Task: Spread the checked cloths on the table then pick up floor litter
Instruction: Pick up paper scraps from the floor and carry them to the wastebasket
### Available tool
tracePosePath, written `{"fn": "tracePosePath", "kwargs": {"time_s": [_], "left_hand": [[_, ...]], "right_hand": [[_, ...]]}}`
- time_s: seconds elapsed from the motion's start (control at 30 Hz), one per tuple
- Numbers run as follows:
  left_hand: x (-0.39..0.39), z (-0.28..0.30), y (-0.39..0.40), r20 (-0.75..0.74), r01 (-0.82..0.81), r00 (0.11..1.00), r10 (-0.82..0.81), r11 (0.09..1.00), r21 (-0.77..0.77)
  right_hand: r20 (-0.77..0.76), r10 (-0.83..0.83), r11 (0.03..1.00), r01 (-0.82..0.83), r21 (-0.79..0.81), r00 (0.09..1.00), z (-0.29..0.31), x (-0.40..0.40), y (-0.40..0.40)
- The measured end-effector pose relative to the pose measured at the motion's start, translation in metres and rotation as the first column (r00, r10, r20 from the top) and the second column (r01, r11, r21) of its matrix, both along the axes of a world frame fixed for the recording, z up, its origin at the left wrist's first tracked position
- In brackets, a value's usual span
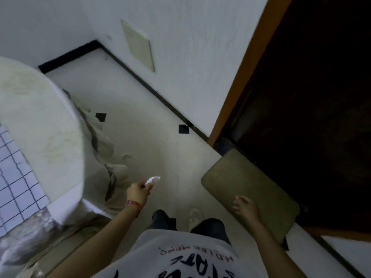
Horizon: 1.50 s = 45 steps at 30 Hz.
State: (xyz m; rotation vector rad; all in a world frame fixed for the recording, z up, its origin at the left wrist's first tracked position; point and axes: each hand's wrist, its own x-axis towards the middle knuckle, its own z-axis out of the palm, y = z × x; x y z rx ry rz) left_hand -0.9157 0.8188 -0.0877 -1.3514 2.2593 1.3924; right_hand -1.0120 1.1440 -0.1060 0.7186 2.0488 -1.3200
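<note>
1. At the far left, a checked cloth (16, 173) already lies on the round bench (40, 117), whose pale cover (104, 149) hangs in folds to the floor (140, 93); by my reading the spreading step is done, at least on this side.
2. Just right of that drape, the left hand (138, 192) pinches a small crumpled scrap of white paper (153, 179) between thumb and fingertips, held above the floor and clear of the bench. A red bracelet (134, 204) sits on the wrist.
3. On the floor beyond, a small pale scrap (126, 155) lies close to the drape's foot; it looks like more litter, though blur keeps me from being sure. Two black squares (101, 116) look like inlaid tile rather than rubbish.
4. Lower middle, dark trouser legs and one light shoe (193, 215) show that the person is standing.
5. At the right, the right hand (246, 207) hangs with fingers loosely spread, holding nothing, above an olive doormat (251, 195) by the dark doorway (311, 117).
6. Litter pickup is in hand. The next move probably calls for stooping to the scrap near the drape with the free right hand, or finding a bin for the paper; none is in view.
</note>
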Motion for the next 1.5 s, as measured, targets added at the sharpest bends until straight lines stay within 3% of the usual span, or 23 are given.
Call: {"fn": "tracePosePath", "kwargs": {"time_s": [0.13, 0.37, 0.7, 0.87, 1.07, 1.2, 1.37, 1.5], "left_hand": [[-0.028, 0.006, -0.022, -0.011, -0.147, 0.989, 0.147, 0.989, 0.008], [-0.085, -0.009, -0.085, -0.009, -0.309, 0.951, 0.309, 0.950, 0.038], [-0.217, -0.007, -0.229, -0.075, -0.413, 0.904, 0.422, 0.904, 0.109], [-0.245, -0.009, -0.276, -0.062, -0.554, 0.822, 0.566, 0.820, 0.142], [-0.253, -0.025, -0.286, -0.012, -0.759, 0.625, 0.780, 0.612, 0.224], [-0.260, -0.039, -0.285, 0.063, -0.858, 0.491, 0.869, 0.470, 0.207], [-0.270, -0.072, -0.289, 0.187, -0.934, 0.353, 0.917, 0.332, 0.133], [-0.280, -0.116, -0.299, 0.277, -0.954, 0.293, 0.915, 0.263, 0.142]], "right_hand": [[-0.044, 0.167, 0.986, -0.167, -0.007, 0.985, 0.012, -0.103, -0.049], [-0.015, 0.399, 0.916, -0.399, -0.027, 0.917, 0.003, -0.211, -0.177], [0.001, 0.518, 0.855, -0.518, 0.015, 0.855, 0.009, -0.322, -0.335], [0.027, 0.624, 0.781, -0.625, 0.006, 0.781, 0.005, -0.369, -0.396], [0.091, 0.823, 0.562, -0.827, 0.025, 0.561, -0.019, -0.417, -0.481], [0.157, 0.936, 0.317, -0.948, 0.014, 0.316, -0.041, -0.438, -0.543], [0.160, 0.987, 0.031, -0.999, -0.012, 0.028, -0.077, -0.442, -0.605], [0.178, 0.977, -0.115, -0.993, -0.041, -0.121, -0.132, -0.428, -0.642]]}}
